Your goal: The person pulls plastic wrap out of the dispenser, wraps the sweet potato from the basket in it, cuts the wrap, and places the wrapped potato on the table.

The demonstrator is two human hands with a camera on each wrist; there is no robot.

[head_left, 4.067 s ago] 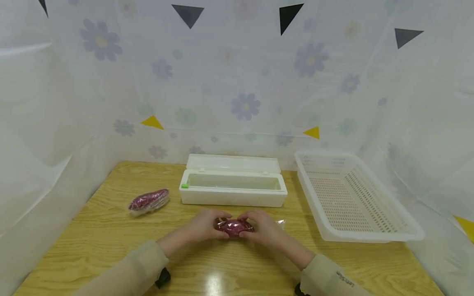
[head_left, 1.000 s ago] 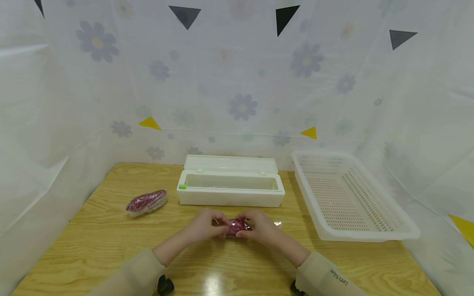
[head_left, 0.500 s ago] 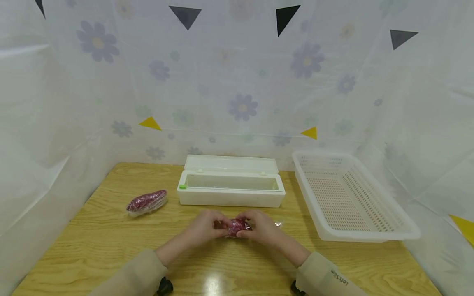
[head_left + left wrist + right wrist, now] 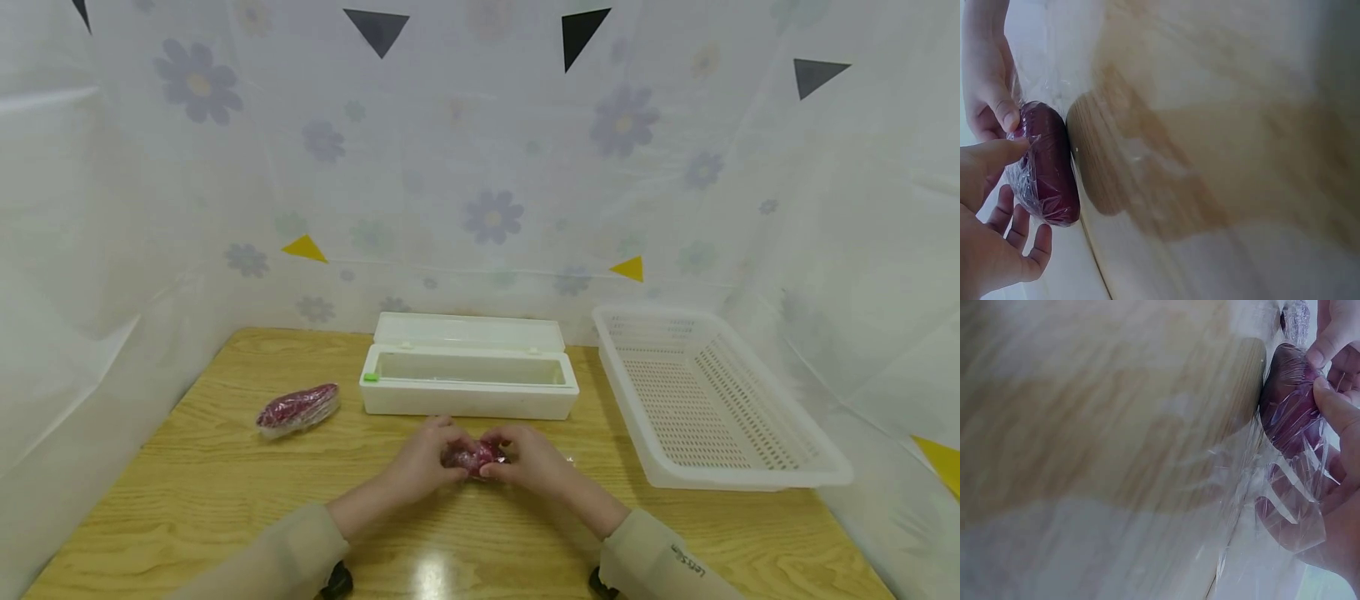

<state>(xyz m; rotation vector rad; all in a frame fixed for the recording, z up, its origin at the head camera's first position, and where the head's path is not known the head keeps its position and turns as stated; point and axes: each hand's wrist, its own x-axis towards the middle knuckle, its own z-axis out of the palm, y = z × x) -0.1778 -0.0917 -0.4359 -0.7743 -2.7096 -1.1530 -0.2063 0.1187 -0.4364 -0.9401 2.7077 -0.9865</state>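
A dark purple sweet potato in clear cling film lies on the table between both hands. My left hand holds its left end; the left wrist view shows the thumb pressed on the wrapped skin and the fingers curled at the far side. At the other end my right hand grips it between thumb and fingers. Loose cling film spreads over the right fingers in the right wrist view. Another wrapped sweet potato lies apart on the left.
Behind the hands stands a white cling film box, its lid raised and a green slider at its left end. A white plastic basket with a slotted floor is on the right. The wooden table meets a patterned curtain at the back.
Since half a second ago, my left hand has shifted slightly right and its fingers have moved along the far side. My right hand keeps nearly the same place. The other objects have stayed put.
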